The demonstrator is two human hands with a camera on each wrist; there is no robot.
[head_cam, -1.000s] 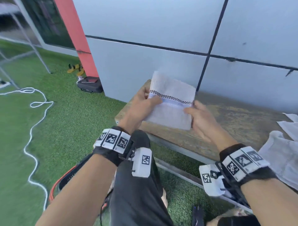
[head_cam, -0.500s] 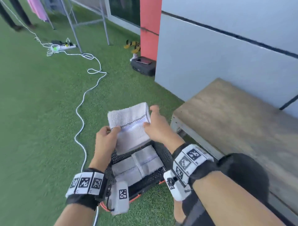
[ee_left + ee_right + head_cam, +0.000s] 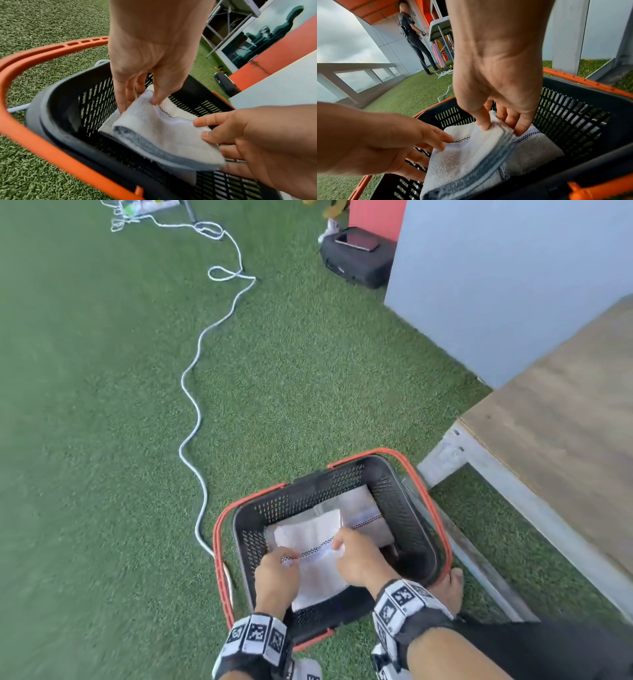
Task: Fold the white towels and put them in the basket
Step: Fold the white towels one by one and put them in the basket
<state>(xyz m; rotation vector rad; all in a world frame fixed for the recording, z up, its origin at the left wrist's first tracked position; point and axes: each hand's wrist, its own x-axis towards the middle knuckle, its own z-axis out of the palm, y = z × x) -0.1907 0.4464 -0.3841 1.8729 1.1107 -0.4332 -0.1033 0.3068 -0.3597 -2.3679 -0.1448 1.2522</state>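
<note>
Step in hand: you are lowering a folded white towel [image 3: 317, 556] into the black mesh basket [image 3: 407, 508], which sits on the grass at 6 o'clock in the head view.
How to do it well: I judge it best to keep both edges level and set the towel flat beside the folded towel already in the basket [image 3: 366, 513], at its 1 o'clock. Let go with both hands together so the layers do not spring apart.
Left hand [image 3: 275, 575]: your thumb on top and fingers [image 3: 120, 97] beneath pinch the towel's left edge near the checkered stripe; the fingers are long, barely curled.
Right hand [image 3: 358, 559]: thumb above, fingers [image 3: 522, 125] below, pinching the stacked layers at the right edge.
Towel position: inside the rim, sagging between your hands; whether it touches the floor of the basket I cannot tell.
Risk: the orange handles [image 3: 219, 542] lie folded outward, clear of your wrists.
</note>
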